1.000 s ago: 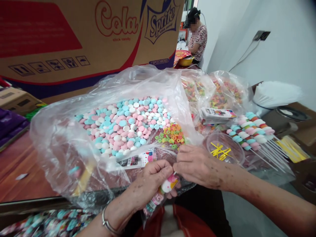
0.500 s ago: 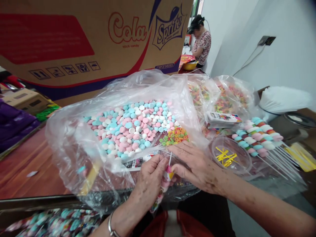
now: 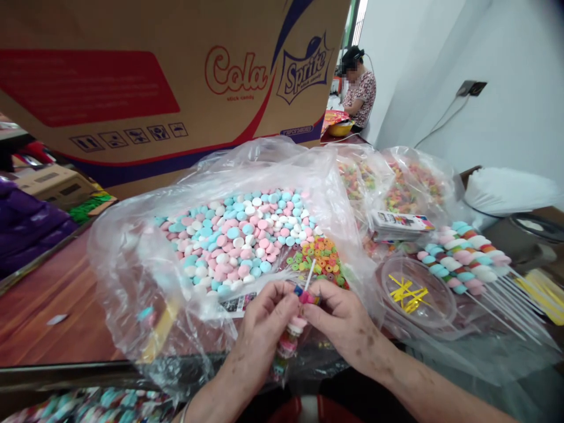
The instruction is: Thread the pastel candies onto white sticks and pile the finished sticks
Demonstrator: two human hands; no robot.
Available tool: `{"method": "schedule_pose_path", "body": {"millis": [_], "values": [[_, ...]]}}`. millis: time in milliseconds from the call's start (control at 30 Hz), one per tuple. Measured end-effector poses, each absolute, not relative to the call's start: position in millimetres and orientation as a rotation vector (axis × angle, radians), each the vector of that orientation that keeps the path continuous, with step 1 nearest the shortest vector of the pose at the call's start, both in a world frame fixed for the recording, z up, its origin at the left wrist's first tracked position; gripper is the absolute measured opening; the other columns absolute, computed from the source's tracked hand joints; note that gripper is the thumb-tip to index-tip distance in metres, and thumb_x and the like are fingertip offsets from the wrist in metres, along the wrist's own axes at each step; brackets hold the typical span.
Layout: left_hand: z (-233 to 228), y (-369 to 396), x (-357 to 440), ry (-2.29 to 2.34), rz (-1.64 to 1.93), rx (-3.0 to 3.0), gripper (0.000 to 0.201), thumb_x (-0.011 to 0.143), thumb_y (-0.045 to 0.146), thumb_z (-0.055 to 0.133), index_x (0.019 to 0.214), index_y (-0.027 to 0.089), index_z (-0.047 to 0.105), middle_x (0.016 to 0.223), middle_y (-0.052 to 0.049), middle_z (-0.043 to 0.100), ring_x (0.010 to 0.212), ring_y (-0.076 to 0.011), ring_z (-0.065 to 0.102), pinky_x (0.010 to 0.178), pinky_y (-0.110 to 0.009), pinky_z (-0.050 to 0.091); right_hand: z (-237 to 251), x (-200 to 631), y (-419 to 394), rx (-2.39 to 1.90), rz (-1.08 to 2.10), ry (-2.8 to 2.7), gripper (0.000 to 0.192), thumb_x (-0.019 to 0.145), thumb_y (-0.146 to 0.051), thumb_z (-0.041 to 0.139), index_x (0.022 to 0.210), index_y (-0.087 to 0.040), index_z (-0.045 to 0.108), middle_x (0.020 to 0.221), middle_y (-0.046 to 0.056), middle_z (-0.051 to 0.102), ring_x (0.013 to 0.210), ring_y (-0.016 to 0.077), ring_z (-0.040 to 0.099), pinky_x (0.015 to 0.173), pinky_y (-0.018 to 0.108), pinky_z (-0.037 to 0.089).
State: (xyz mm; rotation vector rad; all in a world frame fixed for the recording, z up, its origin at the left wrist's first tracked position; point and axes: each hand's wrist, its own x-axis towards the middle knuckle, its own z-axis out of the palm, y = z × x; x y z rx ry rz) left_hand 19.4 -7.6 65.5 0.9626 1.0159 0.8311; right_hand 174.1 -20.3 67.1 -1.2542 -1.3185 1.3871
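Note:
A candy skewer (image 3: 288,343) in a clear printed wrapper hangs tilted between my hands, its white stick (image 3: 311,273) pointing up. My left hand (image 3: 268,317) is closed, thumb and fingers pinching the gathered wrapper near the stick's base. From the other side, my right hand (image 3: 343,317) pinches the same gathered part, where pink and blue print shows. The fingers hide just how the wrapper is folded. Behind the hands, pink, blue and white candies (image 3: 238,235) and small coloured candy rings (image 3: 321,258) lie on an open clear plastic bag (image 3: 132,235).
Right of my hands is a round clear tub (image 3: 449,305) with yellow twist ties (image 3: 408,294). Several candy skewers (image 3: 467,255) lie beyond it, near a stack of printed cards (image 3: 400,223). A large carton (image 3: 145,76) stands behind. A person (image 3: 361,94) sits farther back.
My right hand has drawn its fingers in, from spread flat beside the stick to pinching the wrapper's neck. The left hand still holds the skewer. The view has tilted slightly upward.

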Motion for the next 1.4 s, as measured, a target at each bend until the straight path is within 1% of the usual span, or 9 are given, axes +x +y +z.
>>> {"method": "schedule_pose_path", "body": {"millis": [167, 333, 400, 467, 633, 833, 1100, 1267, 1400], "values": [[65.1, -10.5, 14.8, 0.891, 0.811, 0.756, 0.026, 0.080, 0.035, 0.071, 0.071, 0.015, 0.058, 0.058, 0.003, 0.058, 0.051, -0.0075, 0.049, 0.049, -0.017, 0.037, 62.2, 176.7, -22.5, -1.024, 1.600, -1.189, 0.013, 0.083, -0.029, 0.061, 0.084, -0.019, 0.053, 0.070, -0.003, 0.059, 0.063, 0.0121, 0.058, 0.061, 0.025, 0.049], [69.2, -8.6, 12.2, 0.891, 0.566, 0.692, 0.013, 0.071, 0.023, 0.070, 0.070, 0.013, 0.062, 0.052, -0.003, 0.064, 0.042, -0.0116, 0.055, 0.041, -0.019, 0.043, 56.1, 187.6, -23.8, -0.868, 1.565, -1.395, 0.026, 0.085, -0.022, 0.063, 0.111, -0.022, 0.057, 0.090, 0.000, 0.063, 0.079, 0.0126, 0.061, 0.074, 0.026, 0.049], [68.6, -7.5, 12.0, 0.859, 0.440, 0.637, 0.009, 0.065, 0.017, 0.064, 0.073, 0.013, 0.062, 0.049, -0.007, 0.066, 0.040, -0.0180, 0.061, 0.038, -0.024, 0.047, 54.5, 193.0, -23.2, -0.868, 1.379, -1.639, 0.012, 0.089, -0.023, 0.060, 0.100, -0.019, 0.064, 0.088, 0.001, 0.063, 0.081, 0.0131, 0.061, 0.076, 0.026, 0.048], [66.8, -6.1, 11.9, 0.788, 0.369, 0.560, 0.011, 0.065, 0.019, 0.059, 0.074, 0.013, 0.061, 0.053, -0.010, 0.069, 0.039, -0.0223, 0.063, 0.035, -0.027, 0.048, 54.2, 197.1, -22.5, -0.859, 1.149, -1.800, 0.013, 0.093, -0.024, 0.055, 0.089, -0.018, 0.066, 0.082, 0.001, 0.063, 0.079, 0.0128, 0.060, 0.074, 0.025, 0.048], [65.9, -2.8, 7.2, 0.621, 0.307, 0.610, 0.035, 0.082, 0.039, 0.055, 0.080, 0.007, 0.068, 0.069, -0.015, 0.072, 0.041, -0.0141, 0.061, 0.038, -0.020, 0.044, 60.3, 202.2, -22.0, -0.902, 0.891, -1.945, 0.020, 0.097, -0.022, 0.046, 0.089, -0.019, 0.064, 0.082, 0.002, 0.063, 0.078, 0.0125, 0.059, 0.073, 0.024, 0.047], [72.0, -5.2, 2.7, 0.696, 0.285, 0.786, 0.028, 0.084, 0.038, 0.062, 0.085, 0.011, 0.068, 0.058, -0.001, 0.058, 0.041, -0.0066, 0.048, 0.041, -0.016, 0.033, 65.8, 203.0, -23.2, -0.950, 0.920, -1.940, 0.017, 0.096, -0.019, 0.047, 0.088, -0.019, 0.062, 0.078, 0.000, 0.062, 0.077, 0.0120, 0.058, 0.075, 0.023, 0.046], [80.4, -1.5, 1.8, 0.749, 0.203, 1.156, 0.038, 0.089, 0.048, 0.057, 0.075, 0.013, 0.063, 0.069, -0.002, 0.062, 0.059, -0.0103, 0.060, 0.061, -0.021, 0.045, 56.7, 194.3, -33.1, -1.103, 1.237, -1.560, 0.012, 0.092, -0.022, 0.052, 0.088, -0.017, 0.063, 0.080, 0.000, 0.066, 0.074, 0.0116, 0.061, 0.069, 0.022, 0.047], [74.1, -3.0, 6.2, 0.742, 0.224, 0.970, 0.036, 0.081, 0.049, 0.064, 0.083, 0.014, 0.064, 0.062, -0.002, 0.063, 0.046, -0.0094, 0.055, 0.046, -0.018, 0.038, 57.8, 194.3, -33.5, -1.063, 1.222, -1.605, 0.014, 0.092, -0.017, 0.050, 0.086, -0.018, 0.063, 0.072, -0.002, 0.063, 0.071, 0.0105, 0.059, 0.071, 0.022, 0.047], [70.8, -3.9, 6.1, 0.815, 0.256, 0.940, 0.035, 0.082, 0.046, 0.065, 0.071, 0.014, 0.060, 0.060, 0.000, 0.059, 0.043, -0.0064, 0.050, 0.043, -0.016, 0.034, 58.3, 200.1, -34.6, -1.181, 1.117, -1.602, 0.018, 0.095, -0.020, 0.048, 0.087, -0.018, 0.063, 0.077, -0.001, 0.065, 0.070, 0.0114, 0.059, 0.065, 0.021, 0.047]]}}
